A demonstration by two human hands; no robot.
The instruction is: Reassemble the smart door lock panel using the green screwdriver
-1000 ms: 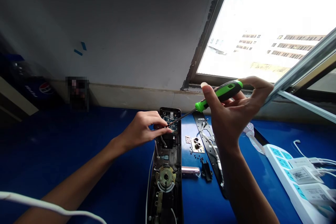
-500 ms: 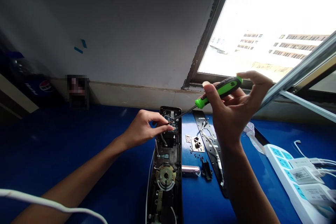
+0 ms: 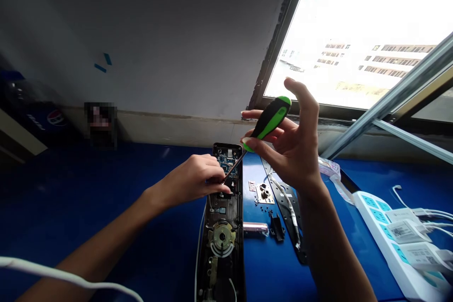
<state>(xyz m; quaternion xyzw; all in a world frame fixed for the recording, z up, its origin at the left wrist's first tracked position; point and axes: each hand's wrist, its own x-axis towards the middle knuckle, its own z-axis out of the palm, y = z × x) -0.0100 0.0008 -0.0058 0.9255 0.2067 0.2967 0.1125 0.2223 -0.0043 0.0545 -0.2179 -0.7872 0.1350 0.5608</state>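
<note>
Left hand and right hand meet at a steel-shafted screwdriver with a green-and-black handle

The right hand pinches the handle near its collar between thumb and fingertips, one finger raised clear of the butt end. The left hand's thumb and fingers are drawn in around the working end; whether they grip the shaft or some small part cannot be told.

Half a second ago the shaft lay flatter and ended over the blue-green circuit board. Now it stands steeper, ending at the left fingertips just below the board's near edge, and the raised finger has left the butt. The work seems to have shifted to another spot, probably with little pressure down the shaft.

Nearest, a thick white cable crosses the lower left corner. The long, open black housing lies on the glossy blue tabletop, under the left hand, with a round brass-coloured disc set in it. To its right lie a pinkish metallic cylinder, a black plastic bracket and a square metal plate. Beyond are a grey wall and a bright window.
</note>
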